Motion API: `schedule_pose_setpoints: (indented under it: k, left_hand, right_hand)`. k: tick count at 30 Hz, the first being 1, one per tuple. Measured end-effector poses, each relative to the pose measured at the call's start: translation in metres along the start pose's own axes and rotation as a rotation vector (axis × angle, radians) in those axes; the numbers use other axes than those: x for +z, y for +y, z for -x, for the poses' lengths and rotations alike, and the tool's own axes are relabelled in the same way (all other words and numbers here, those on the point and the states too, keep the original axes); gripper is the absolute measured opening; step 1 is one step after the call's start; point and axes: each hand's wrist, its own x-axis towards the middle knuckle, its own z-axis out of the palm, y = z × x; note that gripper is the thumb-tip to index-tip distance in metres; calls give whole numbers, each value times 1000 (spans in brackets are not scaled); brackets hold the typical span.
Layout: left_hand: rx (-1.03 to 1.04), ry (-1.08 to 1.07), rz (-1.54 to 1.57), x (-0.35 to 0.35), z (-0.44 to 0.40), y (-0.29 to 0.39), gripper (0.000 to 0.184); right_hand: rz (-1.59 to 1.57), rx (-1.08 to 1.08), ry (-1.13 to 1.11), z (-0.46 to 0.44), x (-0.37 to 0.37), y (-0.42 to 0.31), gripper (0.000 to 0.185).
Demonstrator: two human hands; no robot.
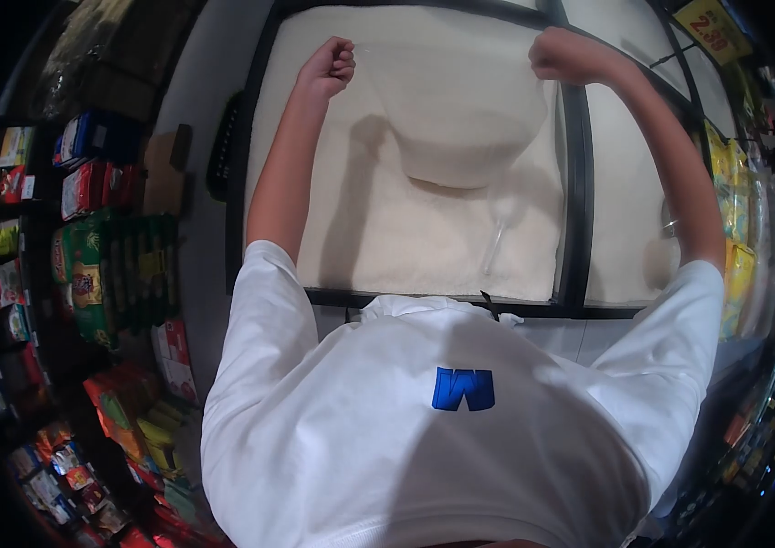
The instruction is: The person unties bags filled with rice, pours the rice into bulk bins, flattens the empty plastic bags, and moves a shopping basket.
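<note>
A clear plastic bag (465, 119), its lower part bulging with white grains that look like rice, hangs between my two hands above a bin. My left hand (328, 66) is closed at the bag's upper left corner. Opposite it, my right hand (563, 57) is closed in a fist at the upper right corner. Thin see-through plastic stretches from one hand to the other. Under the bag lies a bed of loose white grains (433, 260), with a shadow on it. A clear scoop (500, 224) rests on the grains, just right of the bag's bottom.
Black dividers (577, 201) frame the bin, with more grain compartments (620, 210) to the right. Shelves of packaged goods (86, 274) line the left. Yellow packs (736, 265) hang at the right, below a yellow price sign (712, 29).
</note>
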Motion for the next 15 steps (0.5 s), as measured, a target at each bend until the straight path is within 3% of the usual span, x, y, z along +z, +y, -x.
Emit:
schedule_pose_setpoints:
  k: [6,7,9,15]
  left_hand:
    - [15,-8,-189,-15,-25,5,17]
    - [49,21,-333,-16,-26,4,18]
    - [115,51,-550,-19,-24,2,23]
    - [181,183,-753,-19,-15,-2,28]
  right_hand:
    - [100,99,91,-19,-3,16,19]
    - [106,75,104,-21,-3,16,18]
    - [114,88,78,-23,-4,15,18]
    - [32,149,23,-23,-11,8,19]
